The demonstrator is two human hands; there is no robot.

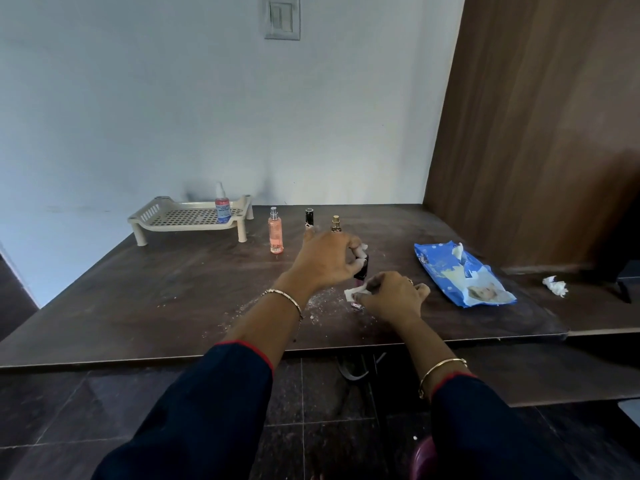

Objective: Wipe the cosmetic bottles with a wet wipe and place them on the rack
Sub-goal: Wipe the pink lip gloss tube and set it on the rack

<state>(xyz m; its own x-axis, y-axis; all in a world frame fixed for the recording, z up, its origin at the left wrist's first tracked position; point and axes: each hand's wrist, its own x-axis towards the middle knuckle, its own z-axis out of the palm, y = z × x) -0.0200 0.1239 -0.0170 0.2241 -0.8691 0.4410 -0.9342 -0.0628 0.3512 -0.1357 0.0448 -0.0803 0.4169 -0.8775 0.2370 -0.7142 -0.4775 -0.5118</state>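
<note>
Left hand curls its fingers round the dark bottle to steady it, I guess, while right hand pinches the wipe against its base.

Rack cream, perforated. Bottle on it clear, red-blue label. Spray bottle peach-pink. Wipes pack blue-white. Table dark brown woodgrain. Sleeves navy, red-edged.

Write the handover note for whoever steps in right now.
Left hand grips a dark bottle by its top.
Right hand pinches a wet wipe near its base.
Done: one spray bottle stands on the rack.
Left: this one, then the pink bottle, black-capped bottle and gold-capped bottle standing on the table.
Wipe pack lies to the right.
</note>
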